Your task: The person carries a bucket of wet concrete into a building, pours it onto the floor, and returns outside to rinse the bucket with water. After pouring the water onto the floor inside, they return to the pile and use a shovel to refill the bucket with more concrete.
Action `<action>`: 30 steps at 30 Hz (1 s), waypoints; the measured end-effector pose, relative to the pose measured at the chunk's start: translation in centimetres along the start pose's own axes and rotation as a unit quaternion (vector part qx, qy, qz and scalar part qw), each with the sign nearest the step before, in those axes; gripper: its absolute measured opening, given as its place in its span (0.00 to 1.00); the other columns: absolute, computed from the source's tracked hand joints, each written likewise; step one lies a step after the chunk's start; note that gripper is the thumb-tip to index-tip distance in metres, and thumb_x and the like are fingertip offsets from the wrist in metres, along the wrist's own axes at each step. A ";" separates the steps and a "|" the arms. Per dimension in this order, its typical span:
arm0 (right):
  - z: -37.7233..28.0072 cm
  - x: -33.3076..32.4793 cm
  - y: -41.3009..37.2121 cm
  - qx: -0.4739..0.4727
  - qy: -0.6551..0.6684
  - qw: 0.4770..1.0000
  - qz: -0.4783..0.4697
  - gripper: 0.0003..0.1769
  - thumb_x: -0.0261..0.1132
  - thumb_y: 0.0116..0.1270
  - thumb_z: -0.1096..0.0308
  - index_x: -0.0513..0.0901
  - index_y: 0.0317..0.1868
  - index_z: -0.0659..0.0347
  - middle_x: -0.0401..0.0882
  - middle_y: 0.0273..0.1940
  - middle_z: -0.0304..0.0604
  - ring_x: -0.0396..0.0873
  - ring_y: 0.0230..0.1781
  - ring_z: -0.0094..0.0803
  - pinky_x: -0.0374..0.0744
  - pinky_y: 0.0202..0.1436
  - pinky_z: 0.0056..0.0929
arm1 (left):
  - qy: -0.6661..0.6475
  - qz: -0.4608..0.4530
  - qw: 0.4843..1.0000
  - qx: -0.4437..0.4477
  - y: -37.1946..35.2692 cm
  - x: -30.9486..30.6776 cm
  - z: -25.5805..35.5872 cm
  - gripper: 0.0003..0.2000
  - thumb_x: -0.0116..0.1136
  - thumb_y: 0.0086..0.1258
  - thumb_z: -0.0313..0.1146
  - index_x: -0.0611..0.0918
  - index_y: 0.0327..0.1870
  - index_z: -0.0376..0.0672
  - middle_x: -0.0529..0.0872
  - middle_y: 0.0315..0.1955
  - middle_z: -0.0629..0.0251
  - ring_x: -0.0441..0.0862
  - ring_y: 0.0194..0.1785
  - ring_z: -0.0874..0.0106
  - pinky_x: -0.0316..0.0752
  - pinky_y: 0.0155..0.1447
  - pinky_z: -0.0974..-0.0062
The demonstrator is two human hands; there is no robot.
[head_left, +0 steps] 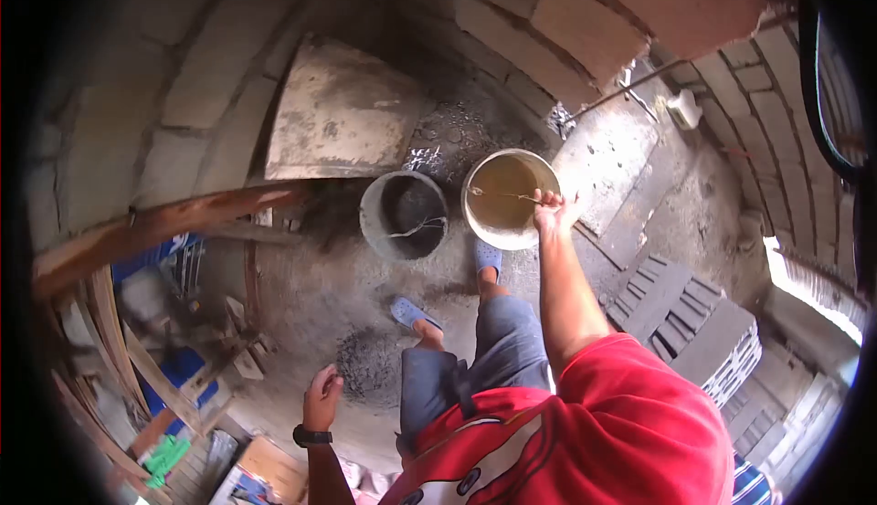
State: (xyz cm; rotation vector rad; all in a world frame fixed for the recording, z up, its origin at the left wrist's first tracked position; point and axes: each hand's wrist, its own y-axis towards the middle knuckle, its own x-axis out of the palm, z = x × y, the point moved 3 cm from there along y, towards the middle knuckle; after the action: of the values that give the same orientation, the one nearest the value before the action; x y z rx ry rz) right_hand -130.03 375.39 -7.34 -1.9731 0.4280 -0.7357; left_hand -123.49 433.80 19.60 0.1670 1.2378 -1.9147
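Note:
My right hand is closed on the thin wire handle of a pale bucket, at its right rim. Murky, yellow-brown water shows inside that bucket. Just left of it stands a second bucket, grey and dirty, with a dark inside and a wire handle lying across its mouth. My left hand, with a black watch on the wrist, hangs low at the left over the floor, holding nothing, its fingers loosely bent and apart.
Behind the buckets a flat board leans by the block wall. Stacked hollow blocks stand at the right. Wooden planks and a cardboard box lie at lower left. Dark grit is heaped on the floor near my feet.

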 end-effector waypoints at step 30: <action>-1.6 -0.3 -78.1 -0.224 -0.867 0.311 -0.319 0.21 0.64 0.68 0.50 0.77 0.29 0.60 0.63 0.18 0.30 0.65 0.20 0.17 0.65 0.24 0.24 | -0.329 -0.003 0.942 0.068 5.6 19.5 -16.3 0.33 0.51 0.73 0.60 0.76 0.64 0.38 0.87 0.51 0.53 0.84 0.56 0.54 0.78 0.56 0.62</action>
State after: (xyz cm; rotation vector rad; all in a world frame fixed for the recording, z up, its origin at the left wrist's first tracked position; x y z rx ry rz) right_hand -131.61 412.39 61.45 -2.0887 -1.6970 1.5291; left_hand -137.19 434.89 -2.51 -0.3821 0.6535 -1.8366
